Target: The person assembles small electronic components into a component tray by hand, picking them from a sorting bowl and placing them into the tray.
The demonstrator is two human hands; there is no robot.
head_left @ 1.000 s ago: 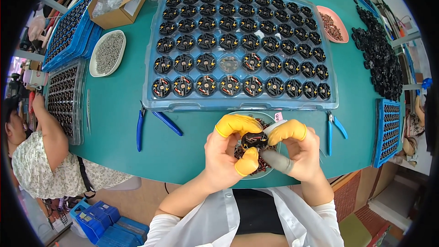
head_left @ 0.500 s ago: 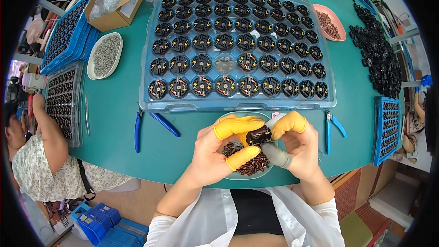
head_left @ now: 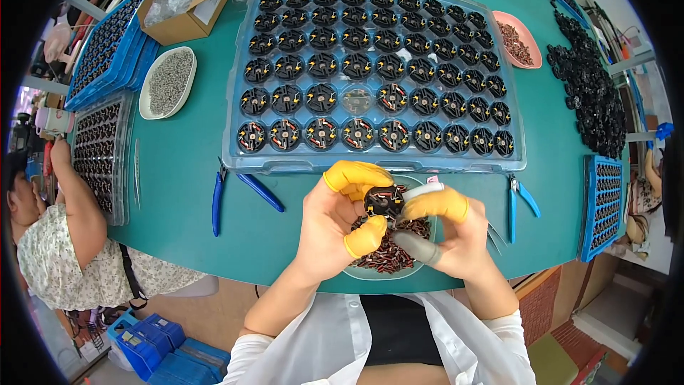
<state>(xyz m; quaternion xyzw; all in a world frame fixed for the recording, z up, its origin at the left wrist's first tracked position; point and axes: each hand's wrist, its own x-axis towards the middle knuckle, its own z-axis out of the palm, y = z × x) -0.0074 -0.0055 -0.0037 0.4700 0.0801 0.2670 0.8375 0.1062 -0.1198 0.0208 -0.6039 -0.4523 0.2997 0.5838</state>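
My left hand (head_left: 336,222) and my right hand (head_left: 453,235), both with yellow finger cots, pinch one small round black part (head_left: 383,201) between their fingertips. They hover over a clear dish (head_left: 370,272) heaped with small dark red-brown pieces at the near table edge. Just beyond lies a large clear blue tray (head_left: 235,150) filled with rows of round black parts; one pocket (head_left: 358,100) in the second row from the front is empty.
Blue-handled pliers (head_left: 239,189) lie left of my hands, blue cutters (head_left: 519,199) to the right. A white dish of grey bits (head_left: 168,83), a cardboard box (head_left: 187,1), stacked blue trays (head_left: 107,50), a pink dish (head_left: 517,39) and a black parts pile (head_left: 590,93) surround the tray. A person (head_left: 64,242) sits left.
The view has shifted a little, so my hands and the part sit slightly lower and nearer to me. The grip on the black part is unchanged.
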